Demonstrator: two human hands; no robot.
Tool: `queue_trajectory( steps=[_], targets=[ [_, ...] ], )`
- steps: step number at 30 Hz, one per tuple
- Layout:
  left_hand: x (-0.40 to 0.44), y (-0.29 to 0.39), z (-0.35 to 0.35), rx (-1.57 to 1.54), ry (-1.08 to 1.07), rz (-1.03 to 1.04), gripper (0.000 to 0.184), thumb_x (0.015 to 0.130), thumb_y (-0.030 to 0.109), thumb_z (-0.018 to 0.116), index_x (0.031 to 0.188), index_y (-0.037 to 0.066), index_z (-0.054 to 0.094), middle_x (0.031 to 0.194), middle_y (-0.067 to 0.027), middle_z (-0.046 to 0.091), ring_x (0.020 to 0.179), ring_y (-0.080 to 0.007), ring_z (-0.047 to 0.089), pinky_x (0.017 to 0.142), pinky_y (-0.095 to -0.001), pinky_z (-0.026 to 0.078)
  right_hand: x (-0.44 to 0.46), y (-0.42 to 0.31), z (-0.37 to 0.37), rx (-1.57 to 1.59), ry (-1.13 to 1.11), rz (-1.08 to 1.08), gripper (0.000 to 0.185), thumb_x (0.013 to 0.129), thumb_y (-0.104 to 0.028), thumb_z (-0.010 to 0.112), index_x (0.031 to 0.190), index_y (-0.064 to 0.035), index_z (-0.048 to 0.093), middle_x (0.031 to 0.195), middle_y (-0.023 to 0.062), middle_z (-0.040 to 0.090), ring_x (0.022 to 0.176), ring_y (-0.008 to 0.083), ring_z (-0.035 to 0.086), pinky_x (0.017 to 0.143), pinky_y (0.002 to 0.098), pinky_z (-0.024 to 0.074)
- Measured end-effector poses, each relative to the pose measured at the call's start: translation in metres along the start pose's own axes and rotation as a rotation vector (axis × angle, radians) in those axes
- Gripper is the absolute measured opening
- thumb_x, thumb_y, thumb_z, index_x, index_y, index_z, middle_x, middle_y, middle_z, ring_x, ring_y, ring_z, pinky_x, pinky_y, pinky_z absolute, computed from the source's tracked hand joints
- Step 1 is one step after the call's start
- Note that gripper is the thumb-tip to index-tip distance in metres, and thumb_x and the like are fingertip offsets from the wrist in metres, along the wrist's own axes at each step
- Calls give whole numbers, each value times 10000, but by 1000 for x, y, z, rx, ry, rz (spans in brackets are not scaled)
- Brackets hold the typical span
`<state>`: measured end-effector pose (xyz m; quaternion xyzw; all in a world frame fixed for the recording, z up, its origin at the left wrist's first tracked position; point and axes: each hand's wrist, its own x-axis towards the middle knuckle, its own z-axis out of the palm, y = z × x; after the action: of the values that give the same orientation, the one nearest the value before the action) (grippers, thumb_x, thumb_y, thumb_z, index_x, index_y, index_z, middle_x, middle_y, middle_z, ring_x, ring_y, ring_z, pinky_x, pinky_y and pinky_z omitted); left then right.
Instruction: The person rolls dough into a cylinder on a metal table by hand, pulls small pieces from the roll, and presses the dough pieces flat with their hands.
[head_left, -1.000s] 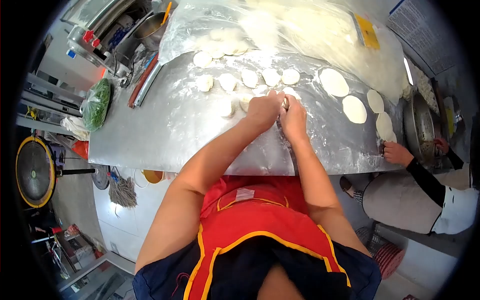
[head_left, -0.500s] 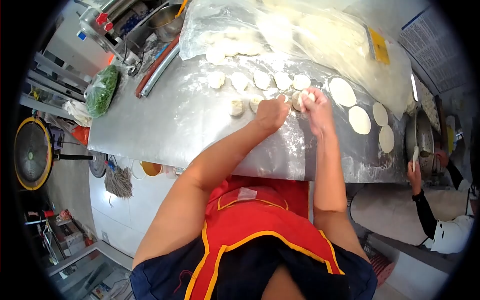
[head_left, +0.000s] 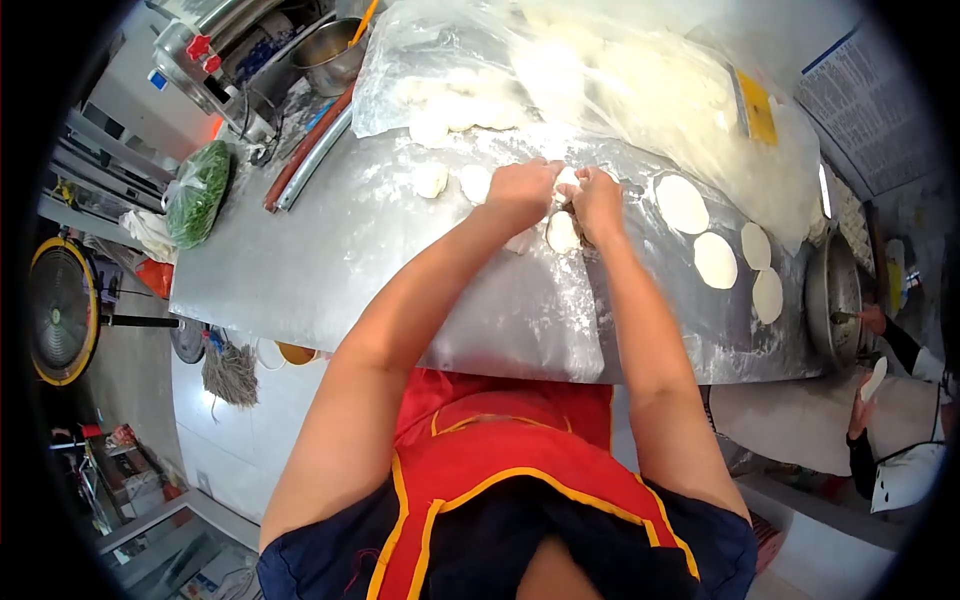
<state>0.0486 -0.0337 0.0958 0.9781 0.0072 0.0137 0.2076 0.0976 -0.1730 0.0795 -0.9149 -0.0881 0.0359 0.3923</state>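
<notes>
Over the floured steel table, my left hand [head_left: 525,190] and my right hand [head_left: 599,206] are close together, fingers closed on a small dough piece [head_left: 568,180] between them. A round dough ball [head_left: 563,233] lies on the table just below my fingers. Left of my left hand sit two more dough balls, one whole [head_left: 430,180] and one partly covered [head_left: 474,184]. Some of the other dough pieces are hidden behind my hands and forearms. Flattened dough rounds [head_left: 716,261] rest to the right of my right hand.
Plastic sheeting [head_left: 640,90] covers a large pale mass at the back. On the left are two rods [head_left: 318,155], a bag of greens [head_left: 198,195] and a metal bowl [head_left: 330,60]. To the right, another person's hand [head_left: 861,408] holds a dough round near a large pan [head_left: 832,290].
My hands have come together, moving left and slightly up, and now meet at one dough piece. The other person's hand with the dough round has moved down and right, away from the pan.
</notes>
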Motion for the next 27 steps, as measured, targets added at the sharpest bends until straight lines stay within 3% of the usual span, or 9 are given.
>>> queue_trajectory(
  steps=[3,9,12,15,18,21,22,25,27],
  targets=[
    [16,10,7,20,-121,5,445,850,255,626,1293,250,572,1222,-35,602,1086,-239,609,870,-386,506,4,8,5,59,45,-34,229,829,-96,720,1000,36,645,837,190,698,703,218,674,663,347,517],
    [33,10,28,39,-148,-51,386,822,314,652,1202,247,635,1151,-62,633,1053,-243,626,857,-387,508,2,6,5,-80,52,-93,162,857,-95,668,961,24,633,795,162,685,729,200,660,654,346,510],
    [34,13,28,74,-153,-127,352,818,336,657,1151,222,660,1074,-83,670,1034,-252,637,846,-395,507,2,5,-3,-130,-29,-69,157,873,-98,640,990,5,632,899,196,692,833,294,681,714,373,513],
    [31,11,24,81,-167,-128,394,829,356,648,1201,225,640,1020,-103,696,1005,-277,647,838,-396,509,-5,1,-42,730,-384,144,137,905,-60,596,1033,-22,623,925,140,687,829,202,678,679,292,514],
    [14,5,3,-135,-79,3,343,865,339,612,1182,219,668,1061,-104,695,1023,-292,645,867,-400,506,-20,-2,-70,911,-244,57,243,928,-27,544,1164,-35,600,943,108,666,769,124,648,632,228,504],
    [4,-20,-21,-332,-6,24,311,881,330,605,1160,225,693,1097,-107,686,1032,-296,634,882,-388,497,-59,-21,-68,683,-188,80,356,928,-15,525,1283,-38,545,955,113,668,711,135,646,612,239,516],
    [-3,-32,-27,-370,32,33,323,880,324,609,1169,203,688,1086,-114,687,993,-292,647,861,-376,503,-68,-14,-55,717,-208,56,358,913,-5,525,1264,-45,581,951,114,671,693,129,655,598,249,516],
    [-32,-50,-44,-341,19,-68,337,880,297,609,1182,163,676,1086,-124,683,950,-288,660,830,-366,509,-88,-10,-25,400,-330,58,278,919,-51,571,1189,-46,634,888,115,696,683,106,628,591,239,495],
    [-52,-55,-41,-269,39,-66,327,872,273,613,1166,148,680,1070,-125,682,927,-290,661,807,-374,511,-92,7,9,232,-132,-148,235,895,-88,627,1120,-38,670,845,111,700,672,111,619,602,270,487]
  ],
)
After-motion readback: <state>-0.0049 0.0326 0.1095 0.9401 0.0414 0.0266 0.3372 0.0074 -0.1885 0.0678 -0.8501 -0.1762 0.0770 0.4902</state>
